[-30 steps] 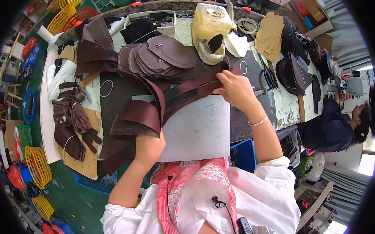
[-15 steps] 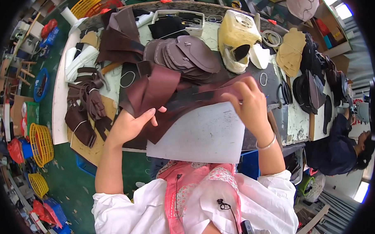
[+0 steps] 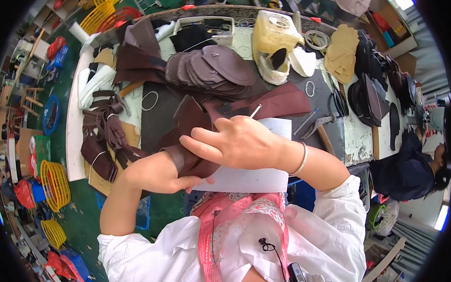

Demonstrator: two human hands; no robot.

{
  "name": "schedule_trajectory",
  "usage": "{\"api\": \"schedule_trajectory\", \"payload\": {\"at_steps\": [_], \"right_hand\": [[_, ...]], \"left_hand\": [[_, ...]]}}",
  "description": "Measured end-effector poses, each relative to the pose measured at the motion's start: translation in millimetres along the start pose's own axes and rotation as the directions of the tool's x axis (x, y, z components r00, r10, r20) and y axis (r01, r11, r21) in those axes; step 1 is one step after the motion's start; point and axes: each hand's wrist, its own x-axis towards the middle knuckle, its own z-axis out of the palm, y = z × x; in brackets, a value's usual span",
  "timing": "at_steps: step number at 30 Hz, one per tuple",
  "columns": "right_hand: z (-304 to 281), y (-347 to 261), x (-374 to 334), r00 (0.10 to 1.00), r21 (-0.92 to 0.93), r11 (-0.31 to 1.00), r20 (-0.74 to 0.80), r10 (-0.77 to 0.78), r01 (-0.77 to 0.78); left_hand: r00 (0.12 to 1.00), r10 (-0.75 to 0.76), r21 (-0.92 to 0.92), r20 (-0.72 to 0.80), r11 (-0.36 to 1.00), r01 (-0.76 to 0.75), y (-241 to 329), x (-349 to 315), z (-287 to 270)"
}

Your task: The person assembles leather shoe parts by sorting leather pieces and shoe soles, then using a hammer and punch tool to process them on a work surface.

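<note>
Right hand [image 3: 238,143] fingers [image 3: 198,142] lie pressed together and extended toward frame left, flat on top of the dark brown leather piece [image 3: 195,117]; a thin pale stick, pen or tool, pokes up behind that hand toward centre, can't tell how it's gripped; left hand [image 3: 159,173] sits just under and left of it, fingertips curled in and pinching the folded lower edge of the same piece against the thumb. So both hands are on one piece at frame centre, over the white sheet [image 3: 251,177] lying at the near edge of the table [image 3: 74,141].

Progress, as a judgement: mid-batch; the piece in hand is folded, not laid flat and not set aside, so this one isn't finished. Stack of rounded brown cut pieces [image 3: 213,69] sits upper centre, fanned and overlapping; can't tell whether that's input or output. Long brown strip [image 3: 279,102] lies right of the hands, touching the sheet's upper edge; heap of brown straps [image 3: 106,137] at left edge of table; both look like stock waiting.

Further out: yellowish plastic jug [image 3: 274,40] upper centre-right; tan cut shapes [image 3: 341,52] and black pieces [image 3: 372,86] at upper right; hammer [image 3: 317,128] just right of the right wrist; another person in dark clothing [image 3: 410,167] at far right, hands not on this piece.
</note>
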Motion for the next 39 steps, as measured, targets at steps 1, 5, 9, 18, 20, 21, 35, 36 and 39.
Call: {"api": "schedule_trajectory", "payload": {"at_steps": [1,5,9,18,20,21,35,36,39], "right_hand": [[-4,0,-3,0.998,-0.002,1.0,0.056,0.011,-0.011],[-17,-8,-5,0.997,-0.068,0.997,-0.079,-0.025,0.019],[-18,-16,-10,0.978,-0.128,0.976,-0.137,0.158,-0.175],[-27,-3,-42,0.858,-0.359,0.808,-0.402,0.318,-0.468],[-35,-6,-44,0.87,-0.595,0.638,-0.385,0.308,-0.489],[-36,-5,-47,0.882,-0.655,0.592,-0.323,0.344,-0.47],[12,48,-91,0.635,-0.396,0.781,0.456,0.624,-0.483],[-3,57,-90,0.61,-0.27,0.788,0.513,0.604,-0.553],[-45,112,-102,0.456,-0.092,0.59,0.545,0.704,-0.802]], "left_hand": [[0.999,-0.01,-0.026,0.049,1.0,0.011,0,0,-2],[0.993,-0.061,0.078,0.102,0.996,0.053,15,9,-10],[0.992,0.097,0.052,-0.08,0.994,-0.093,18,25,-9],[0.988,0.061,-0.177,-0.139,0.98,-0.086,35,22,-21],[0.994,0.002,-0.091,-0.111,0.996,-0.013,33,23,-32],[0.994,-0.045,-0.06,-0.095,0.997,0.039,31,26,-38],[0.601,0.608,0.852,-0.519,0.311,0.422,-57,136,31],[0.618,0.567,0.837,-0.545,0.329,0.437,-63,141,45],[0.666,0.48,0.821,-0.571,0.322,0.472,-63,153,60]]}}
